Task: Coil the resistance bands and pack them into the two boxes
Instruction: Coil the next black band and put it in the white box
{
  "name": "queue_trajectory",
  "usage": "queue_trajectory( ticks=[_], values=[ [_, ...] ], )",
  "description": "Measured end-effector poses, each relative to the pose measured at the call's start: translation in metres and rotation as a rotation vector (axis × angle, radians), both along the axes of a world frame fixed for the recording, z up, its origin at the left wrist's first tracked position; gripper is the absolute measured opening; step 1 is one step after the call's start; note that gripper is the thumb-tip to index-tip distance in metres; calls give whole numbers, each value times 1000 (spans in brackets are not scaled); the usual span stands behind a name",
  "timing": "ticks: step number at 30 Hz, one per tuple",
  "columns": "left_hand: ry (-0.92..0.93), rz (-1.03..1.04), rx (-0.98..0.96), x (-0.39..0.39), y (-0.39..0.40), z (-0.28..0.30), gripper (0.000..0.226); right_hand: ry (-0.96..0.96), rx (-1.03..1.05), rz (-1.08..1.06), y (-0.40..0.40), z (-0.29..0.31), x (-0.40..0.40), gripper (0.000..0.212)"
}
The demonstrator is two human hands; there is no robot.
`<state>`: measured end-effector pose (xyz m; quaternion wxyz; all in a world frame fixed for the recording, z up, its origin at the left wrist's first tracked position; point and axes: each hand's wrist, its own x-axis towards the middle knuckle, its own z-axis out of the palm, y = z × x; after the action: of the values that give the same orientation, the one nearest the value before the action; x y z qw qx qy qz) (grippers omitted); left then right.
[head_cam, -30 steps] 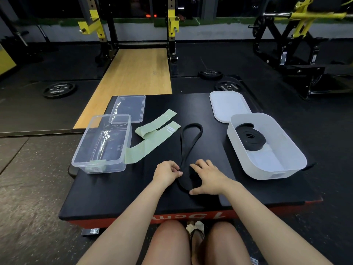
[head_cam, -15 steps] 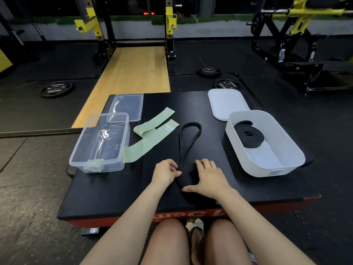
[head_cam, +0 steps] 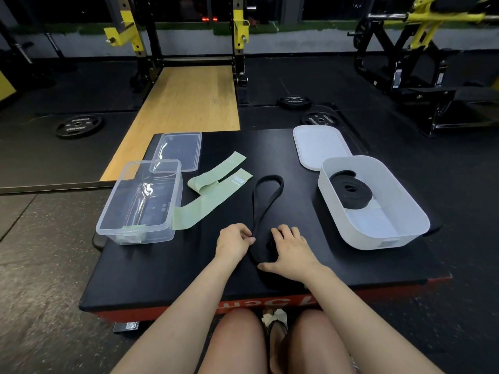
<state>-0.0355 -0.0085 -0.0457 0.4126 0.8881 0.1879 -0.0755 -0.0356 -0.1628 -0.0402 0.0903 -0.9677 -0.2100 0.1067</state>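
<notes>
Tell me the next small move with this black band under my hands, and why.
Probably roll the started coil one more turn away from you. The right hand presses the near end of the long black rubber resistance band, the left hand pinches its edge, and most of the loop lies uncoiled on the black padded platform, so it isn't ready for the white plastic box.

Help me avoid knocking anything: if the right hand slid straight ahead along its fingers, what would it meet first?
The right hand points up and slightly left, so probably only the uncoiled black band already under its fingers; the white box sits off to the right.
</notes>
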Motion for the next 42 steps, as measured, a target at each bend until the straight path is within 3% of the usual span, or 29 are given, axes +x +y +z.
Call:
queue_trajectory(
  ticks=[18, 22, 26, 34, 38, 42],
  values=[
    [58, -20, -38, 5, 3, 4, 20, 229, -25, 284, -16, 16, 29, 102],
    [70, -22, -26, 4, 1, 3, 19, 199, -36, 240, -15, 15, 25, 107],
    [73, -29, -19, 4, 1, 3, 19, 106, -43, 65, -18, 10, 10, 113],
    [46, -52, 2, 2, 0, 3, 21, -108, -77, -172, 8, -5, -12, 108],
    [20, -53, 13, 2, -2, 3, 32, -114, -55, -143, 13, -7, -8, 92],
    [16, -57, 15, 5, -3, 4, 31, -51, -8, -55, 4, -4, -1, 91]
  ],
)
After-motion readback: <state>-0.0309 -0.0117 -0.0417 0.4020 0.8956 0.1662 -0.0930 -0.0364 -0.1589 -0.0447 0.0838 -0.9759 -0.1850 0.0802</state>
